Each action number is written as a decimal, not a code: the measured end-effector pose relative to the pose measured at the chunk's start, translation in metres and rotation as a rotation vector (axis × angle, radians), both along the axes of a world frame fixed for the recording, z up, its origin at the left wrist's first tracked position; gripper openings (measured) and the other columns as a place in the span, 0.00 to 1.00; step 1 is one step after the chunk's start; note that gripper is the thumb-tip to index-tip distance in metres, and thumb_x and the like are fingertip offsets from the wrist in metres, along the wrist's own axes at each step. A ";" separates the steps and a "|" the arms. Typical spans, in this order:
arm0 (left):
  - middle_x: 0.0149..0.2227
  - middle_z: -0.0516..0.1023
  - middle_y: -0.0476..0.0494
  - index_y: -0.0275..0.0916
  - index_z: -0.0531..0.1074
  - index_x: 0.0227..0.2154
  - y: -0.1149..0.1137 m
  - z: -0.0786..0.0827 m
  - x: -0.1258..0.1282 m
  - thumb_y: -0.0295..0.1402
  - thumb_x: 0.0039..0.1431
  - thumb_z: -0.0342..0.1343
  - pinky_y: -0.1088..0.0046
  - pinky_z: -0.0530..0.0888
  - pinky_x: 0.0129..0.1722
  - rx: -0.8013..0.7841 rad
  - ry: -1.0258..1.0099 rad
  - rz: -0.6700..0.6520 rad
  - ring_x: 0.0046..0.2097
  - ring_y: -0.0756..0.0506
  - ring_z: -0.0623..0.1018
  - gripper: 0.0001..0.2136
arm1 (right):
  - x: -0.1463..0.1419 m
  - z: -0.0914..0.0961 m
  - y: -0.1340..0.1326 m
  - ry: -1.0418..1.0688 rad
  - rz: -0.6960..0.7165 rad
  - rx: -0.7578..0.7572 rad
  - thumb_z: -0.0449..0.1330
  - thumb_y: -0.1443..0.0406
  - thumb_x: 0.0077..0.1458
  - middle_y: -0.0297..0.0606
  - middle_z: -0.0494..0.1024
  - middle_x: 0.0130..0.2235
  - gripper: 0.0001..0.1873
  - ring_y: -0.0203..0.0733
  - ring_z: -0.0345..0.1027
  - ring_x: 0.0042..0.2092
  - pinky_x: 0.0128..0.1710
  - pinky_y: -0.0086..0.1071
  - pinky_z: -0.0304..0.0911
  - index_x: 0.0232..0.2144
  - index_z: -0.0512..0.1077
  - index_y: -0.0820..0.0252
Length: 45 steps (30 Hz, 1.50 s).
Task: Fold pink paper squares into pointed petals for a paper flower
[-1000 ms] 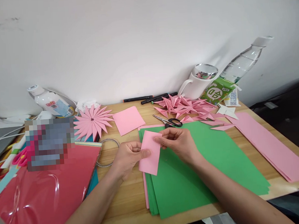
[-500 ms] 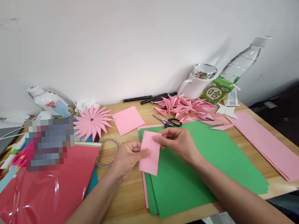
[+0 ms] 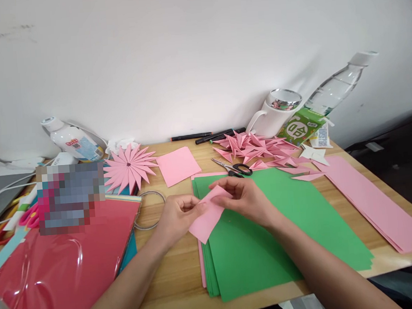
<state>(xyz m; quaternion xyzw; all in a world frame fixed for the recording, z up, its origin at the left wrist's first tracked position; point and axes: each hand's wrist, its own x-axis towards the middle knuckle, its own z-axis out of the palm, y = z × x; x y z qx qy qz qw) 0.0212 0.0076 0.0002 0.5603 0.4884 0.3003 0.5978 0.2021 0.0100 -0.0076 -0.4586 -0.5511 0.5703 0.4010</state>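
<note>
Both my hands hold a small folded pink paper (image 3: 207,218) above the left edge of a green paper stack (image 3: 282,234). My left hand (image 3: 177,215) pinches its left side with closed fingers. My right hand (image 3: 242,196) pinches the top corner and bends it over. The paper is tilted, its lower corner pointing down left. A pink paper square (image 3: 178,165) lies flat on the wooden desk (image 3: 172,279) beyond my hands.
Scissors (image 3: 233,167) lie behind the green stack, with a pile of pink folded points (image 3: 258,150). A pink paper flower (image 3: 129,167), red sheets (image 3: 59,273), pink strips (image 3: 375,201), a white mug (image 3: 274,114), a water bottle (image 3: 335,89) and markers (image 3: 211,135) surround them.
The pink paper stood upright as a rectangle before; now its top corner is being folded down and the piece has tilted and dropped slightly. Both hands stayed in place.
</note>
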 end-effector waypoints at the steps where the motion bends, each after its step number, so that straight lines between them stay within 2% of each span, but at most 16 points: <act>1: 0.18 0.65 0.51 0.33 0.70 0.17 -0.001 0.000 0.000 0.44 0.45 0.61 0.80 0.54 0.19 0.020 0.037 -0.046 0.22 0.54 0.61 0.17 | -0.001 0.000 -0.001 -0.023 0.038 0.009 0.66 0.59 0.44 0.36 0.77 0.31 0.16 0.37 0.70 0.31 0.30 0.29 0.64 0.35 0.73 0.62; 5: 0.16 0.54 0.55 0.35 0.62 0.13 -0.005 -0.003 0.003 0.41 0.46 0.60 0.79 0.49 0.18 0.065 0.144 -0.150 0.21 0.55 0.54 0.18 | -0.003 0.000 -0.006 -0.117 0.136 0.055 0.64 0.63 0.45 0.36 0.78 0.30 0.12 0.38 0.71 0.32 0.33 0.29 0.66 0.34 0.73 0.62; 9: 0.17 0.56 0.54 0.35 0.63 0.14 -0.008 -0.005 0.005 0.40 0.49 0.57 0.79 0.50 0.19 0.057 0.144 -0.177 0.21 0.55 0.55 0.17 | -0.003 0.003 -0.008 -0.203 0.162 0.125 0.62 0.66 0.46 0.35 0.78 0.28 0.05 0.37 0.71 0.31 0.31 0.27 0.65 0.29 0.73 0.62; 14: 0.17 0.58 0.54 0.35 0.67 0.16 -0.006 0.002 0.004 0.41 0.46 0.60 0.79 0.51 0.19 0.029 0.126 -0.193 0.21 0.54 0.57 0.15 | 0.001 0.005 -0.006 -0.174 0.134 0.099 0.61 0.68 0.45 0.36 0.78 0.28 0.05 0.36 0.71 0.30 0.28 0.27 0.65 0.29 0.71 0.62; 18: 0.17 0.60 0.53 0.35 0.69 0.16 -0.003 0.004 0.002 0.40 0.44 0.61 0.79 0.52 0.19 0.019 0.128 -0.158 0.21 0.54 0.57 0.14 | 0.008 0.004 0.000 -0.157 0.043 0.114 0.62 0.67 0.44 0.37 0.78 0.29 0.06 0.36 0.71 0.30 0.31 0.30 0.67 0.29 0.71 0.62; 24: 0.19 0.64 0.50 0.34 0.70 0.18 0.000 0.000 -0.003 0.42 0.46 0.58 0.79 0.54 0.19 -0.001 0.140 -0.142 0.22 0.53 0.60 0.15 | 0.014 -0.001 0.010 -0.159 -0.248 0.172 0.62 0.60 0.47 0.38 0.77 0.29 0.11 0.39 0.70 0.31 0.33 0.33 0.66 0.30 0.72 0.62; 25: 0.19 0.64 0.50 0.34 0.70 0.19 0.000 -0.001 -0.003 0.42 0.47 0.57 0.79 0.54 0.19 -0.003 0.139 -0.147 0.22 0.53 0.60 0.15 | 0.013 -0.001 0.010 -0.138 -0.239 0.169 0.62 0.58 0.48 0.38 0.77 0.30 0.12 0.39 0.70 0.32 0.34 0.33 0.66 0.32 0.73 0.62; 27: 0.20 0.63 0.50 0.34 0.69 0.19 -0.001 -0.002 -0.002 0.43 0.48 0.56 0.79 0.54 0.19 0.002 0.129 -0.160 0.22 0.53 0.60 0.15 | 0.010 -0.002 0.008 -0.108 -0.115 0.137 0.62 0.56 0.47 0.38 0.77 0.32 0.15 0.39 0.70 0.33 0.33 0.31 0.65 0.34 0.74 0.61; 30: 0.19 0.59 0.52 0.36 0.65 0.19 -0.002 -0.002 0.000 0.42 0.52 0.52 0.78 0.52 0.19 0.043 0.138 -0.184 0.22 0.53 0.58 0.15 | 0.005 -0.004 0.004 -0.177 0.075 0.102 0.62 0.55 0.48 0.34 0.72 0.26 0.15 0.36 0.64 0.28 0.25 0.27 0.58 0.28 0.74 0.63; 32: 0.18 0.57 0.52 0.37 0.61 0.16 -0.003 -0.001 0.002 0.39 0.54 0.48 0.77 0.51 0.19 0.098 0.187 -0.180 0.22 0.53 0.57 0.15 | 0.002 -0.006 0.001 -0.233 0.096 0.097 0.60 0.55 0.50 0.31 0.66 0.21 0.16 0.33 0.57 0.24 0.22 0.26 0.51 0.23 0.72 0.64; 35: 0.18 0.54 0.53 0.38 0.54 0.14 -0.003 0.001 0.004 0.34 0.52 0.45 0.77 0.52 0.19 0.184 0.258 -0.136 0.22 0.53 0.56 0.14 | 0.002 -0.004 0.000 -0.240 0.065 0.086 0.59 0.54 0.50 0.30 0.61 0.20 0.18 0.31 0.52 0.23 0.21 0.26 0.46 0.20 0.69 0.64; 38: 0.15 0.54 0.54 0.39 0.52 0.13 -0.004 0.004 0.005 0.31 0.49 0.44 0.78 0.54 0.18 0.202 0.256 -0.081 0.20 0.54 0.59 0.12 | 0.005 0.000 0.002 -0.220 0.009 0.064 0.59 0.54 0.49 0.30 0.60 0.20 0.19 0.30 0.50 0.23 0.21 0.26 0.44 0.20 0.68 0.65; 43: 0.14 0.68 0.51 0.38 0.62 0.14 -0.003 0.009 0.004 0.34 0.47 0.45 0.77 0.66 0.16 -0.027 0.080 -0.032 0.17 0.49 0.71 0.10 | 0.015 0.004 0.008 -0.214 -0.151 0.057 0.60 0.54 0.48 0.30 0.60 0.20 0.19 0.30 0.49 0.23 0.21 0.27 0.43 0.21 0.70 0.66; 45: 0.14 0.70 0.50 0.37 0.64 0.15 -0.002 0.009 0.002 0.33 0.46 0.47 0.76 0.67 0.14 -0.042 0.026 0.030 0.15 0.49 0.71 0.09 | 0.018 0.004 0.010 -0.210 -0.236 0.065 0.61 0.54 0.47 0.30 0.60 0.20 0.18 0.30 0.49 0.23 0.21 0.27 0.43 0.20 0.69 0.65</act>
